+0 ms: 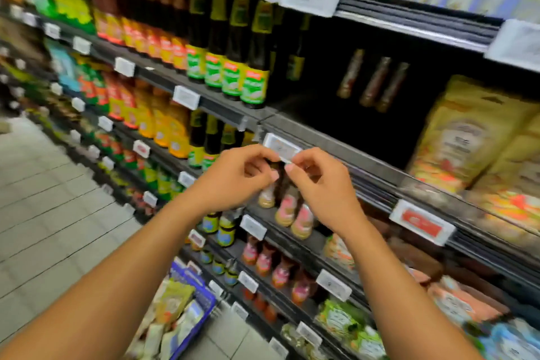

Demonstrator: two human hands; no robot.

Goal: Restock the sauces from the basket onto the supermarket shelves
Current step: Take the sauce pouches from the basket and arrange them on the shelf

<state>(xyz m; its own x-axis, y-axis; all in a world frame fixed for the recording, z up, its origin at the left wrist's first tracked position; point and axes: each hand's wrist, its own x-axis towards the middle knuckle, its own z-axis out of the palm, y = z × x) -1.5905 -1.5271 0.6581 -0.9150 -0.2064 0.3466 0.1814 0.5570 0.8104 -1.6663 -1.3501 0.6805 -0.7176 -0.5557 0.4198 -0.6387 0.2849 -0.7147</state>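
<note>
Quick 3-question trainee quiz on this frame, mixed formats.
1. True or false: the left hand and the right hand both pinch the price tag.
2. The blue basket sits: A) on the top shelf, B) low down, below both hands, C) in the right hand.
3. Fill in: ___ slim reddish-brown bottles stand at the back of the dark shelf gap.
Key: 1 true; 2 B; 3 three.

I see black shelves [336,152], a white price tag [282,145] on the front edge, a red-and-white tag [420,222] further right, dark bottles [254,67] with green-and-yellow labels, orange-and-yellow pouches [163,126] towards the left end, pink-labelled bottles [289,207], pale yellow bags [467,137], a blue basket [204,301], grey tiled floor [43,184].
</note>
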